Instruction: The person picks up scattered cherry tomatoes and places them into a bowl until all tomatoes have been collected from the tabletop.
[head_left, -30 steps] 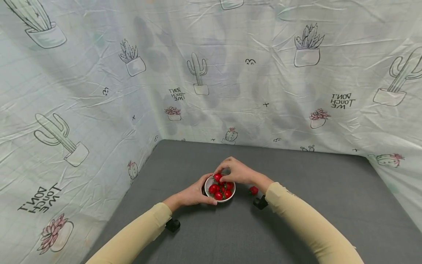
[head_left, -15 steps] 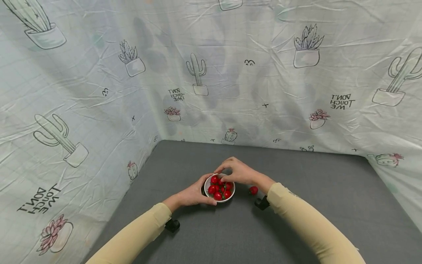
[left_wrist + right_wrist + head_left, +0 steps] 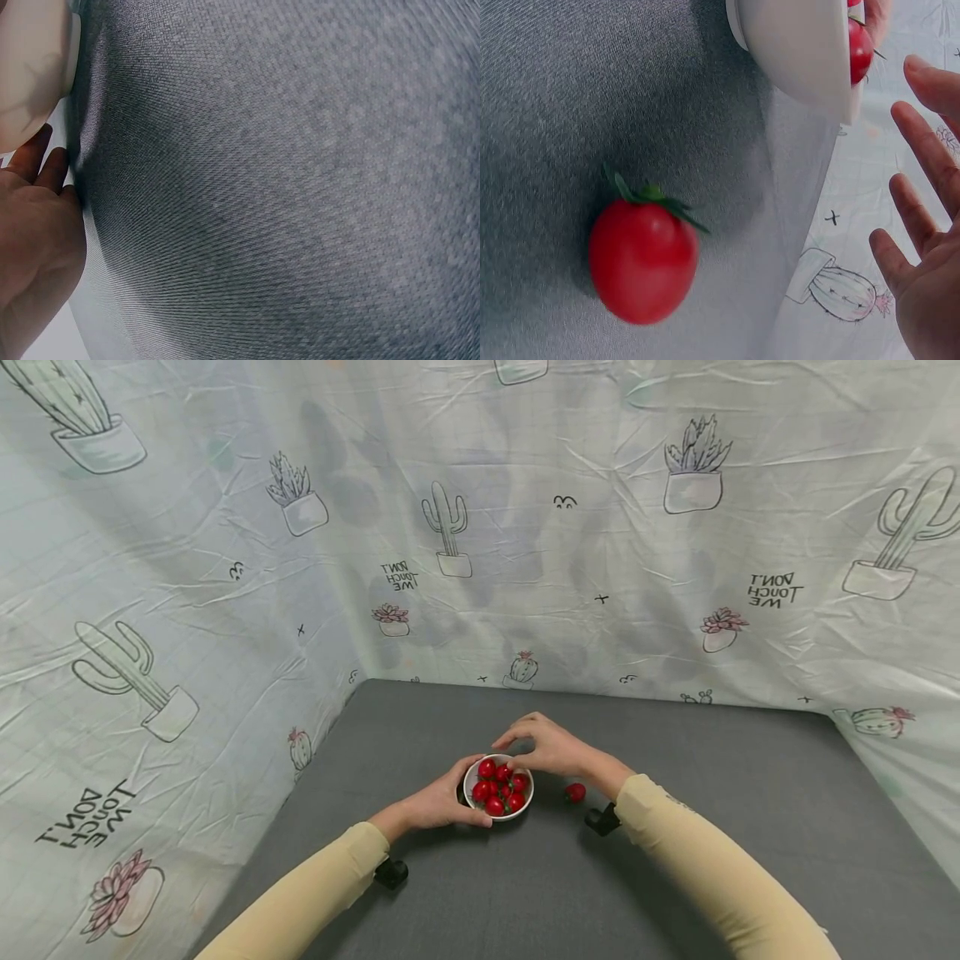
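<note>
Left hand cups the white bowl of cherry tomatoes on the grey table; right hand hovers above it, fingers relaxed, empty. A careless nudge could roll away the loose tomato beside the bowl.
</note>
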{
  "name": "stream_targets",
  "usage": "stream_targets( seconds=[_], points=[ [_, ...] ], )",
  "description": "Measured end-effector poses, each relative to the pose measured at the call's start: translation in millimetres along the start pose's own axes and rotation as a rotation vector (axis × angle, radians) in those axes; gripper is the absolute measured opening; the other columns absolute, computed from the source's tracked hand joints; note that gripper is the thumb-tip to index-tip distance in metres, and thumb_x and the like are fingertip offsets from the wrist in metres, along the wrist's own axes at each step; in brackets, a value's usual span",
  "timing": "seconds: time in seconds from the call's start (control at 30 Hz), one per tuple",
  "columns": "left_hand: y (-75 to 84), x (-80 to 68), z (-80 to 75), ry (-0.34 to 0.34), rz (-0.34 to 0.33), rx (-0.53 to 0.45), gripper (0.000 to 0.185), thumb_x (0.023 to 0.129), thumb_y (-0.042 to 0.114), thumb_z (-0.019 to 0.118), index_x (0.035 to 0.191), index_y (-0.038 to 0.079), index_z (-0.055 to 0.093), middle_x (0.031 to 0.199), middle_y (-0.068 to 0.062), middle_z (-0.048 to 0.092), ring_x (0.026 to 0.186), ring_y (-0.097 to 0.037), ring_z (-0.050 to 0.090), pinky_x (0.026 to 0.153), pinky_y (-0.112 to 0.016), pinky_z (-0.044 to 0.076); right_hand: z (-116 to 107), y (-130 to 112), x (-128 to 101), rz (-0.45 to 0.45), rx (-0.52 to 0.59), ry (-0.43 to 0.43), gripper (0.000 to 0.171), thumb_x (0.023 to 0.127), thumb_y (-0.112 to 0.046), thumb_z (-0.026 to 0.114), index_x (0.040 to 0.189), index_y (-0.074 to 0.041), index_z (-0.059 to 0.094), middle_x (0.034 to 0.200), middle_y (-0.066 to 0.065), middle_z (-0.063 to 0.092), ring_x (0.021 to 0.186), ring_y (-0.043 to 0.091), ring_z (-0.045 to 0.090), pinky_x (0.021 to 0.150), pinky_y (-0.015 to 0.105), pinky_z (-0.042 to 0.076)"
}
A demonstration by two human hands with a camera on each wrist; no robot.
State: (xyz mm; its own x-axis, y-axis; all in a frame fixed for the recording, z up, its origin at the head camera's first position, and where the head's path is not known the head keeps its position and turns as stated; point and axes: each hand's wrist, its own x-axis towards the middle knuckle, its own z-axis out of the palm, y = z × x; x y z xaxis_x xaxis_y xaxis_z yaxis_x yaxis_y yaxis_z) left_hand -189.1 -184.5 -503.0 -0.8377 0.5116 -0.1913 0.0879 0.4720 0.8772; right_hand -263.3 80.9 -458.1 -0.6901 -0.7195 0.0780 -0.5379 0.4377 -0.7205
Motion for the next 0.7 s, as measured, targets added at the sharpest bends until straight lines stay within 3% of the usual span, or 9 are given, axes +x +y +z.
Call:
stream_targets(
  seconds=[0.27, 0.7],
  points=[
    [-4.3, 2.7, 0.3, 0.008, 0.004, 0.003, 0.100, 0.084, 0.039, 0.086, 0.160, 0.025, 0.022, 0.159, -0.002, 0.030, 0.144, -0.022, 0.033, 0.114, -0.056, 0.029, -10.6, 3.9, -10.3, 0.005, 0.009, 0.024, 0.031, 0.094, -0.018, 0.078, 0.122, -0.030, 0.074, 0.123, -0.011, 0.064, 0.130, 0.022, 0.040, 0.104, 0.059, 0.039],
    [-5.1, 4.0, 0.2, 0.018, 0.008, 0.020, 0.106, 0.080, 0.043, 0.088, 0.160, 0.022, 0.023, 0.159, -0.003, 0.031, 0.145, -0.022, 0.032, 0.116, -0.054, 0.027, -24.2, 11.6, -27.4, 0.007, -0.005, 0.056, 0.033, 0.094, -0.020, 0.078, 0.126, -0.027, 0.073, 0.123, -0.009, 0.066, 0.133, 0.026, 0.038, 0.106, 0.063, 0.036]
  ],
)
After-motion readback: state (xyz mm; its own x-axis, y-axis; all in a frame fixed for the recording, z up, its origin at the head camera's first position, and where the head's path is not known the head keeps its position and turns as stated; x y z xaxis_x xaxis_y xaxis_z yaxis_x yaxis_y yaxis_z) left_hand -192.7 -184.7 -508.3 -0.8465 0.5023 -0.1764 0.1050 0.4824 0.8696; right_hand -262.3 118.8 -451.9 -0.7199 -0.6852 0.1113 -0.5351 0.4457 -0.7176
